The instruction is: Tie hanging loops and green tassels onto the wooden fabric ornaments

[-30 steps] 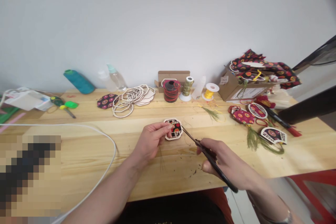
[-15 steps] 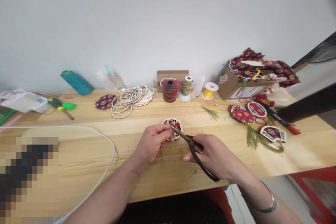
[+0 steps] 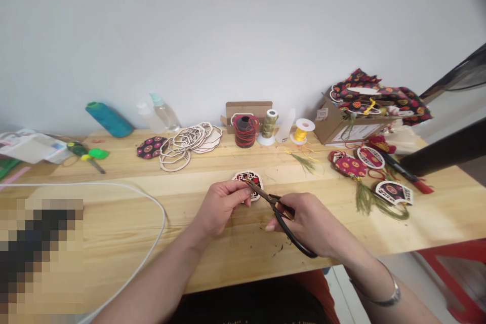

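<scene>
My right hand (image 3: 309,220) is wrapped round the black handles of a pair of scissors (image 3: 279,210). The blades point up and left, and their tips meet the fingertips of my left hand (image 3: 226,202). Those fingers are pinched together at the near left edge of a wooden lattice ornament (image 3: 258,190) with dark and red fabric inside. What the pinch holds is too small to make out. Dark scraps (image 3: 279,249) lie on the wooden table (image 3: 212,268) below the scissors.
Behind stand a red thread spool (image 3: 245,134), a yellow spool (image 3: 299,135) and a teal cone (image 3: 109,119). Wooden frames (image 3: 190,142) lie back left. On the right are finished ornaments (image 3: 393,192) and a cardboard box (image 3: 334,129). A white cable (image 3: 161,212) curves at left.
The view has shifted very slightly. The scissor handles look a little closer together; both hands stay in nearly the same place.
</scene>
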Demonstrator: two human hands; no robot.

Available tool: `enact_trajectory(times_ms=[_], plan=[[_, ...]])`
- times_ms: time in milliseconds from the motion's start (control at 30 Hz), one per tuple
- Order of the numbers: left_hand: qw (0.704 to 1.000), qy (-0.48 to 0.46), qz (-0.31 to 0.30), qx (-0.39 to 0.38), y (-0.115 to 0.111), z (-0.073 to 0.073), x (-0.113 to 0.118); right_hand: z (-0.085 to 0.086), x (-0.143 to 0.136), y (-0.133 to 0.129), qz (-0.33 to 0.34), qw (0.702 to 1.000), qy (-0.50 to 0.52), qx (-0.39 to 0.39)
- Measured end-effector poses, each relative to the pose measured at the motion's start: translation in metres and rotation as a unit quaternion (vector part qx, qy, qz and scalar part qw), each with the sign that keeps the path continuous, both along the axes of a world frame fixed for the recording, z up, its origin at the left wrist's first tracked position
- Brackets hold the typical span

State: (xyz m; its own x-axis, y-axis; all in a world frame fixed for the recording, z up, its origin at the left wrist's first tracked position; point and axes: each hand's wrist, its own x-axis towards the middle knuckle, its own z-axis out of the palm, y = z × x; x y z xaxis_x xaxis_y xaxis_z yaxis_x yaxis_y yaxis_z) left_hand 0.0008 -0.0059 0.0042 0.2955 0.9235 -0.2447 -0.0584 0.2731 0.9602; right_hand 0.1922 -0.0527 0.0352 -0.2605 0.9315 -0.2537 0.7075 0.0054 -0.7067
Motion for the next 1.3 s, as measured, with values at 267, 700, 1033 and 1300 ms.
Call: enact_trajectory(times_ms=[267,700,1033,1300], plan=[[1.000,0.001,-0.003,0.000,0.000,0.000,0.000,0.001,0.002,0.000,-0.003,1.000,0.019,-0.008],[0.999,-0.013,0.044,-0.005,0.004,-0.007,0.001,0.003,0.006,-0.002,0.017,0.999,0.029,-0.003],[0.988,-0.077,0.129,-0.037,0.007,-0.007,-0.001,0.018,0.027,-0.022,0.120,0.989,-0.088,0.005],[0.988,-0.085,0.114,-0.055,0.005,-0.004,0.001,-0.017,0.107,-0.012,-0.132,0.903,-0.404,0.057]])
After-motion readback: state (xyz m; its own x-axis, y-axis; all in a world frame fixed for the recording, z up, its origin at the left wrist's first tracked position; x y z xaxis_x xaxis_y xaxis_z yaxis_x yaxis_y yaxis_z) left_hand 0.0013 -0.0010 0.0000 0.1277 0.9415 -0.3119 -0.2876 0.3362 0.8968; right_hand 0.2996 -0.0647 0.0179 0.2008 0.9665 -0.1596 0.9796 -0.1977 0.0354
